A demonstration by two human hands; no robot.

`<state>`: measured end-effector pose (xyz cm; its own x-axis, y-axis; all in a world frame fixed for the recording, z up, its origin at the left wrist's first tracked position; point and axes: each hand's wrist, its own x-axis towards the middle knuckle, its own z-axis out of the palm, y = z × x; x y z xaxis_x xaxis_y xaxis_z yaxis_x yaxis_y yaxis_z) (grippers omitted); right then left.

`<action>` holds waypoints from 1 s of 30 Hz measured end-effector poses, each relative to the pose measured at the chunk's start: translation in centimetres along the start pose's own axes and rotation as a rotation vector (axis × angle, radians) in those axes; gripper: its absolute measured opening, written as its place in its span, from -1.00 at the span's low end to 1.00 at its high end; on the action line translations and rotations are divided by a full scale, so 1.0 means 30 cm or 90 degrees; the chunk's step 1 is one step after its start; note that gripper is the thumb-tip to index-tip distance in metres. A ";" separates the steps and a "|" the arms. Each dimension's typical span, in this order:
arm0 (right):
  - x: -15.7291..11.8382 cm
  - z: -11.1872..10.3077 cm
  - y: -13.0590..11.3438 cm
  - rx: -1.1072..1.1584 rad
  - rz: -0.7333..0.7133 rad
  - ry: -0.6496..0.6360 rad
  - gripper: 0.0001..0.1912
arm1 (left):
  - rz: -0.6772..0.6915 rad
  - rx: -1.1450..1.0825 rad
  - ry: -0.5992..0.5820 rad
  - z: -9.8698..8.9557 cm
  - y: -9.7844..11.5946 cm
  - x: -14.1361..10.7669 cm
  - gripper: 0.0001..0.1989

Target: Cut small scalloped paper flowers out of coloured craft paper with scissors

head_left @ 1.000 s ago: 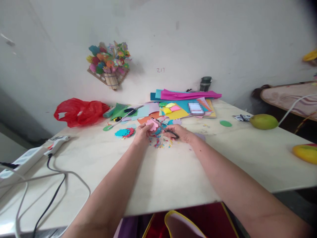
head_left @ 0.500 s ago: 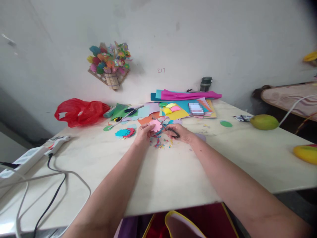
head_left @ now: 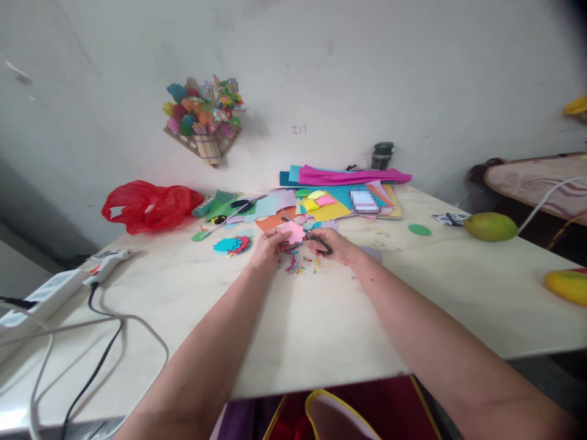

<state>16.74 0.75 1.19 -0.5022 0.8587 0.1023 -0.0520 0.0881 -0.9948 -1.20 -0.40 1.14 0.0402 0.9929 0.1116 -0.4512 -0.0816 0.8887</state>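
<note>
The left hand (head_left: 271, 246) pinches the pink scalloped paper (head_left: 292, 231) by its left edge; the right hand (head_left: 337, 245) has its fingers around the scissors (head_left: 323, 242) on the right. Turning the paper (rather than the scissors) should keep curves even.

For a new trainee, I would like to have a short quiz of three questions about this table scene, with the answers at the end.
1. True or false: the left hand holds the pink scalloped piece.
2. What does the right hand hold?
3. Fill in: in the picture, the red plastic bag lies to the ___ of the greenish fruit.

Key:
1. True.
2. Black-handled scissors.
3. Left.
</note>
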 end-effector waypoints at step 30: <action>0.015 0.011 0.012 -0.044 -0.009 0.066 -0.69 | 0.018 0.037 0.014 -0.009 -0.002 0.004 -0.75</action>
<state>16.22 1.00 0.88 -0.4098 0.9044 0.1191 0.0033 0.1320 -0.9912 -1.40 -0.25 0.99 0.0083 0.9918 0.1273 -0.3993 -0.1134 0.9098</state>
